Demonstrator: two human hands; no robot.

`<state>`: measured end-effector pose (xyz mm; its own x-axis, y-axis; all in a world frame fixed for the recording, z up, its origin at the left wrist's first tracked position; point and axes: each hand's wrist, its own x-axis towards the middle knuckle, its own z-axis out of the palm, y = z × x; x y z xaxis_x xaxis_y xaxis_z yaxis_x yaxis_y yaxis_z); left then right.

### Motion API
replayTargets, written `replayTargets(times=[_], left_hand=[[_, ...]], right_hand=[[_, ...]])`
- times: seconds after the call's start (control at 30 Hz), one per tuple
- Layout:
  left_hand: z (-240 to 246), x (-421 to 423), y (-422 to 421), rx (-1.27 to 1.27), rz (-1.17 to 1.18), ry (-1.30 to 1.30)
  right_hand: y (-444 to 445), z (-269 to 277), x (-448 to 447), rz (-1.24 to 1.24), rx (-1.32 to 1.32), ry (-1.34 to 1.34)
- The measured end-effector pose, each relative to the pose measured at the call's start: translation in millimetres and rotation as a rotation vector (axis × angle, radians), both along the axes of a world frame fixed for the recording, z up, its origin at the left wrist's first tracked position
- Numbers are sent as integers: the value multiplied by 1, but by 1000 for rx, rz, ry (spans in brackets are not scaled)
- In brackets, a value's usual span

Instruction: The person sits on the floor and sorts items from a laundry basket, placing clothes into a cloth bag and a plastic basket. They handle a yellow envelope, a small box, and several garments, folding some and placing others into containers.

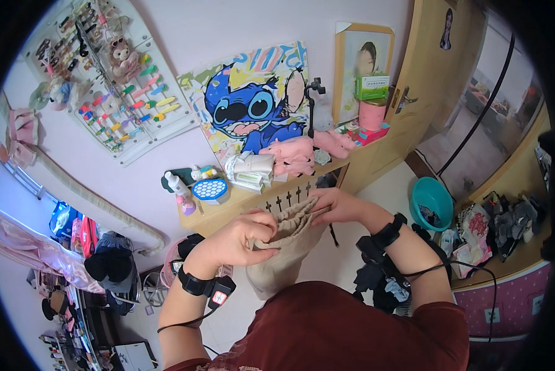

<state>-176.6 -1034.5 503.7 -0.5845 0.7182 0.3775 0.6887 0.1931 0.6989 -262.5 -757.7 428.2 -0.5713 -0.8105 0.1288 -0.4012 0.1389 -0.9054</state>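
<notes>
Beige elastic-waist cloth trousers or shorts (277,266) hang in front of my body; which of the two I cannot tell. My left hand (242,239) grips the gathered waistband at its left side, fingers bent over the edge. At the waistband's right side, my right hand (335,206) pinches the fabric between thumb and fingers. The waist opening gapes a little between both hands. The lower part of the garment is hidden behind my dark red shirt (351,329). A black band with a small device sits on each forearm.
Ahead stands a wooden cabinet (245,208) bearing a blue-lidded box (210,190), pink plush toys (289,155) and a cartoon canvas (254,102). On the right are a teal basin (430,204) and dark clothes (379,283) on the floor. A pink basket (168,266) stands at left.
</notes>
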Motion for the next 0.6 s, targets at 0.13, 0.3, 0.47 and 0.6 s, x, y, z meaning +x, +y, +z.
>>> replayTargets(times=[0.13,0.3,0.47,0.6], left_hand=[[-2,1,-8,-271,190,141],[-12,-8,-2,-213,126,94],[-13,-18,4,-166,116,71],[-13,-23,6,-118,218,94]], right_hand=[[15,13,-4,-73,-57,193],[23,8,16,-132,168,347],[32,-11,44,-144,121,310],[41,-10,69,-201,32,433]])
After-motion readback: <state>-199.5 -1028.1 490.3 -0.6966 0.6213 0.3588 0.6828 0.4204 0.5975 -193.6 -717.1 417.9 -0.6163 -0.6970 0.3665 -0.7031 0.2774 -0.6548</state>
